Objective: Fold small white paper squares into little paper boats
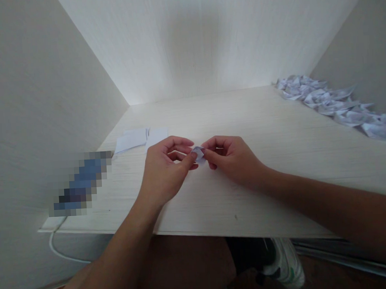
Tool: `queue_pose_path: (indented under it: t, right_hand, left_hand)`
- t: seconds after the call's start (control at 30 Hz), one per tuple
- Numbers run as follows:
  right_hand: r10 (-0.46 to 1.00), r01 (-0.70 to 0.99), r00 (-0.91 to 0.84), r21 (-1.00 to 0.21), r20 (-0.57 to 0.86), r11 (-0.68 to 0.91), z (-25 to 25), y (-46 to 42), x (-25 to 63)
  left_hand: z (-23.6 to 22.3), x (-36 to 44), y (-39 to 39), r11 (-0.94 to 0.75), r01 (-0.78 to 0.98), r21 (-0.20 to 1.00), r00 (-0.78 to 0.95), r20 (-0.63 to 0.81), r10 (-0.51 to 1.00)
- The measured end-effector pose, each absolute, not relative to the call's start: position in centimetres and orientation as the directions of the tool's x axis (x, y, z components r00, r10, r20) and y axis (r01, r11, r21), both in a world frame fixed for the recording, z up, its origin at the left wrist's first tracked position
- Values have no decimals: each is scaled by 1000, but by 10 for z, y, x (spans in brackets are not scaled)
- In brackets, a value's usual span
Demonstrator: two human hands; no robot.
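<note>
Pale wood-grain worktop (276, 127) fills a nook closed by panels on the left, back and right, so free room lies only toward its near edge, which runs across the lower view. Most of its surface is bare around the hands. Along the right wall a long heap of folded white paper pieces (336, 104) takes up the far right corner and reaches toward the near right. At the left edge lies a blurred blue object (81, 182), with a white cable (56, 248) hanging off the edge below it. Two flat white paper sheets (141, 138) lie just behind the left hand (164, 172). Left hand and right hand (235, 159) meet at mid-worktop, fingers pinched shut on a small folded white paper piece (199, 154) held between them, just above the surface.
</note>
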State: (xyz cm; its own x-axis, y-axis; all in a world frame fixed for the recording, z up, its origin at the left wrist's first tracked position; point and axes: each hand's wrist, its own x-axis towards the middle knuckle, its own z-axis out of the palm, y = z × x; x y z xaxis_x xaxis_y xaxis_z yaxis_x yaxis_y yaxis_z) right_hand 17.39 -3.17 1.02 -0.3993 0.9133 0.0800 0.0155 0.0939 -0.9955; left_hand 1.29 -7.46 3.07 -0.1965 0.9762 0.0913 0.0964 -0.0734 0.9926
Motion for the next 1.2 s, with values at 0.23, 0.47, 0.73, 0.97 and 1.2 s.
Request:
queue_pose_path:
  t: [0.23, 0.47, 0.73, 0.97, 1.2]
  right_hand:
    - [928, 93, -340, -977, 151, 193, 7, -32, 175]
    - [943, 96, -304, -981, 132, 169, 11, -29, 176]
    - [931, 59, -344, -986, 126, 156, 11, -27, 177]
    - [914, 99, -369, -970, 171, 221, 11, -27, 178]
    - [924, 172, -342, -955, 172, 242, 11, -30, 179]
  left_hand:
    - [25, 23, -74, -62, 72, 995, -269, 79, 960]
    - [16, 25, -72, -66, -43, 997, -260, 53, 964]
    - [16, 12, -68, -23, -111, 994, -127, 8, 992]
    - [22, 12, -70, -48, 30, 998, -131, 51, 990]
    - [23, 17, -71, -68, 159, 985, -176, 96, 980]
